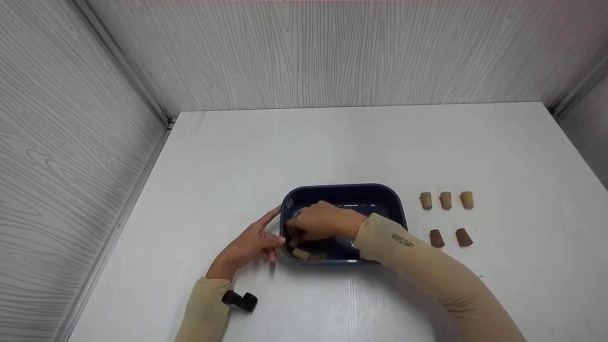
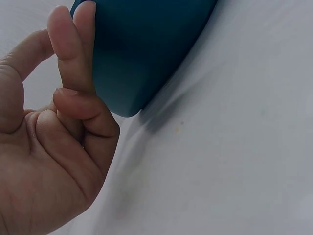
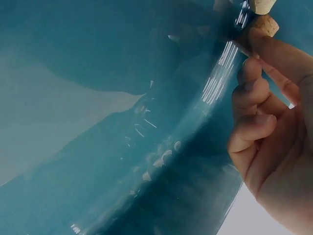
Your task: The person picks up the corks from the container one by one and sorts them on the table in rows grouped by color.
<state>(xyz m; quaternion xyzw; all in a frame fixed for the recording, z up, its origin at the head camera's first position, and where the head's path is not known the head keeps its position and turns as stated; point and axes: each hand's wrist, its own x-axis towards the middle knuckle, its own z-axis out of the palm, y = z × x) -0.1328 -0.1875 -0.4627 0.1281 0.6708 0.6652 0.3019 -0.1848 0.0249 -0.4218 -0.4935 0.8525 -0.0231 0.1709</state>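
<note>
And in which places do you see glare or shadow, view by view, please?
Head view: small white highlights on the glossy dark-blue rectangular dish; left wrist view: a soft grey shadow by the dish on the white table; right wrist view: bright streaks along the dish's curved inside, near the fingers.

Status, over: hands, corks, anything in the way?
Right hand pinching cork inside blue tray; left hand touching its left side. Five corks on table. Right sleeve hides tray's near-right corner.
</note>
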